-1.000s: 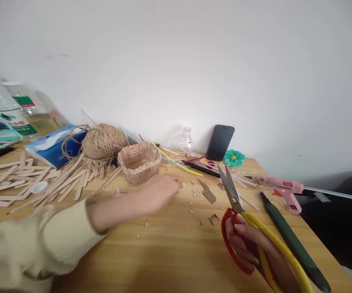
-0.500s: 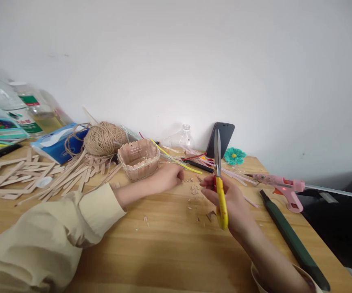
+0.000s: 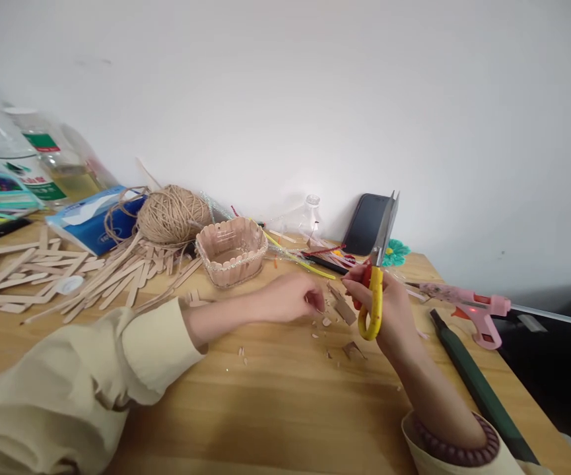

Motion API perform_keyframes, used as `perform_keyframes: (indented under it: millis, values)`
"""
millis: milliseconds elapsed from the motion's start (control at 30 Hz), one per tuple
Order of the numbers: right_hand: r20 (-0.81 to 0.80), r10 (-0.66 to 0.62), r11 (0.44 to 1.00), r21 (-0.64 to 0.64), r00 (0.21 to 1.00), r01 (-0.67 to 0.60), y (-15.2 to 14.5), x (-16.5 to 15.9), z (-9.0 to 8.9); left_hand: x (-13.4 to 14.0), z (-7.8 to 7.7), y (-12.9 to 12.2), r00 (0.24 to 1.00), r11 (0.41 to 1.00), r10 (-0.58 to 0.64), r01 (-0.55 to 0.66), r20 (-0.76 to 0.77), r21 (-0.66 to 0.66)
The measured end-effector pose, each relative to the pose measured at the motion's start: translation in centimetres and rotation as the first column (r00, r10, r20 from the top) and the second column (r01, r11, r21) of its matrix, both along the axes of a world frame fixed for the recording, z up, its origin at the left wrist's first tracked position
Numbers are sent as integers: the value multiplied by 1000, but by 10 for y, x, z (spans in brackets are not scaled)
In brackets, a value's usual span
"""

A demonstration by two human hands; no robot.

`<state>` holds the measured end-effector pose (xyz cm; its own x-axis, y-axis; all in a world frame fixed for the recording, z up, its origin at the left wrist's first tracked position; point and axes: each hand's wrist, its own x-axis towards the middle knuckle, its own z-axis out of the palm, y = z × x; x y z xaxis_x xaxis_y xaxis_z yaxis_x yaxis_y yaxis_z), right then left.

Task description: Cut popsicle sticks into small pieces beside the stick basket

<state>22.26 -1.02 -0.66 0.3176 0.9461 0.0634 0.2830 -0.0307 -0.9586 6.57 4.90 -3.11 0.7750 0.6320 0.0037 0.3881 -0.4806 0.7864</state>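
1. One pr. scissors [image 3: 376, 277], gripped by R hand [image 3: 395, 303], points up past its fingers.
2. L hand [image 3: 290, 298]: fingers curled, can't tell if holding smth.
3. Wood bits [image 3: 325, 322] nr L fingers; basket [image 3: 228, 272] beyond, left.

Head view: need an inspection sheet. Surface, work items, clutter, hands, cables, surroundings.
Surface: wooden table, small scraps scattered near the hands.
Work items: scissors raised, blades pointing up and slightly parted.
Clutter: loose wooden sticks, twine ball and stick basket left; phone, glue gun with red light lit, dark green tool right.
Hands: right hand holds the scissors; left hand curled beside the scraps, grip unclear.
Cables: nothing seen.
Surroundings: pale wall behind; dark area at right, unclear.
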Motion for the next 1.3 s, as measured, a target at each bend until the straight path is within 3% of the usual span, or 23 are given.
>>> perform_keyframes:
  millis: [133, 333, 533, 667, 767, 1067, 1300]
  values:
    - [5, 4, 1000, -2, 1000, -4, -2, 3, -5, 20, -3, -6, 994, 996, -80, 83, -69, 41]
    - [2, 1, 1000, 10, 1000, -1, -5, 8, -6, 27, -8, -3, 996, 998, -55, 57, -74, 22]
    - [-35, 88, 995, -42, 996, -89, -6, 6, -6, 21, 1, 4, 991, 985, 98, -83, 91, -150]
    - [-79, 174, 982, -67, 982, -179, -8, -2, -7, 10, 12, 2, 942, 938, 264, -201, 207, -283]
    - [-92, 187, 981, -41, 978, -191, -10, -7, -6, 3, 18, -4, 911, 896, 327, -215, 250, -388]
    - [-100, 192, 981, -10, 976, -194, -9, -12, -9, -6, 26, -11, 929, 839, 306, -161, 206, -519]
    - [-122, 155, 988, 8, 980, -156, -12, -12, -2, -10, 31, -10, 948, 874, 264, -156, 180, -461]
